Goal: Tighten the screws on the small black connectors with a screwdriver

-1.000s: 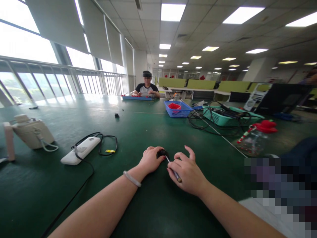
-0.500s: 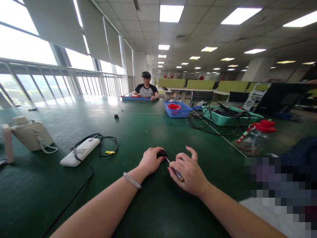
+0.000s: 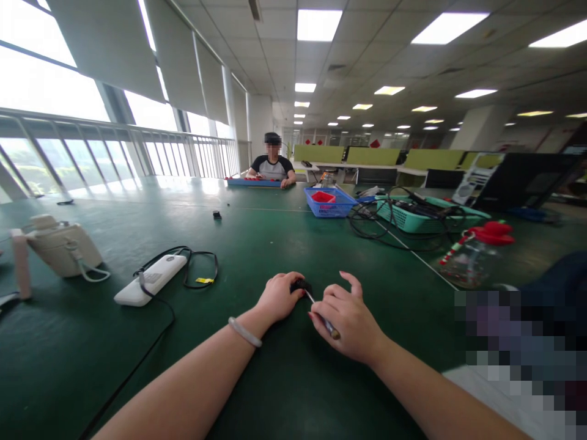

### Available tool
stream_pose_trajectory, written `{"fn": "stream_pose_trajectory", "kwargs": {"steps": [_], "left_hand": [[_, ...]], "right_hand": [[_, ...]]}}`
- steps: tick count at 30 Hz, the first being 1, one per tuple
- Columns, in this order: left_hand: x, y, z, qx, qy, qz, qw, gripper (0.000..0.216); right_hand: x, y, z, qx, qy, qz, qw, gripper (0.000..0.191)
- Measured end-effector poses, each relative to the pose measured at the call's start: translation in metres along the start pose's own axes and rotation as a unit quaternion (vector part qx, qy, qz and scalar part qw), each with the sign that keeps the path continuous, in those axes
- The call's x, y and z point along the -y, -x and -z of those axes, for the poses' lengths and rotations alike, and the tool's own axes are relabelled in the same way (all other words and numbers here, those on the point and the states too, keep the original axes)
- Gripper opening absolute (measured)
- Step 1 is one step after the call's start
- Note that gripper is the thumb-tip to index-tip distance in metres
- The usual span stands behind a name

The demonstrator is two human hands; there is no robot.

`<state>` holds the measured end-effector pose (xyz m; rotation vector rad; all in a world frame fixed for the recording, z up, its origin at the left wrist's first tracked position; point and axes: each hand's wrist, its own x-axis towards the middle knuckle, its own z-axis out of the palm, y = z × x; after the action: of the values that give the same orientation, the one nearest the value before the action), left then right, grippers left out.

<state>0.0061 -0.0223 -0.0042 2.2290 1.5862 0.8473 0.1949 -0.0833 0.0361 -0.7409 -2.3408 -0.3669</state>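
Near the middle of the green table, my left hand grips a small black object between thumb and fingers; its exact kind is too small to make out. A screwdriver with a thin metal shaft lies in the grasp of my right hand. Its tip points up and left and meets the black object. The thumb and lower fingers close around the handle, while one finger sticks up.
On the left lie a white power bank with a black cord and a beige bottle. A blue basket, a green basket with cables and a red-lidded jar stand right. Across the table sits a person.
The view has shifted very slightly. Both hands keep their grip, and the screwdriver and my right hand have turned only a little.
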Motion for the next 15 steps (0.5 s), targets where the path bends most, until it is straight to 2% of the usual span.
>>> {"fn": "stream_pose_trajectory", "kwargs": {"steps": [15], "left_hand": [[-0.0026, 0.0009, 0.0028, 0.007, 0.004, 0.022, 1.0, 0.032]], "right_hand": [[0.0028, -0.0016, 0.0014, 0.057, 0.008, 0.016, 0.998, 0.013]]}}
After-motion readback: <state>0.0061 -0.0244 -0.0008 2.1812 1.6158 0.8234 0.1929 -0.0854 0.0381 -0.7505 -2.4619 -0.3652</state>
